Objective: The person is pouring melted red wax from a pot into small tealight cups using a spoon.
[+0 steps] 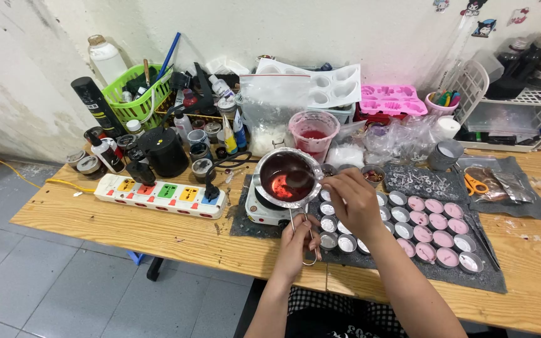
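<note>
Head view: wax pot [287,177] on small burner [264,209].
Left hand [297,241]: fingers grip pot handle.
Right hand [350,199]: fingers closed, stirring.
Progress: pink tins [436,222] filled; white tins [336,225] remain.

The left hand [297,241] grips the wire handle of a metal pot [288,178] of red liquid while the right hand [353,199] stirs.
</note>
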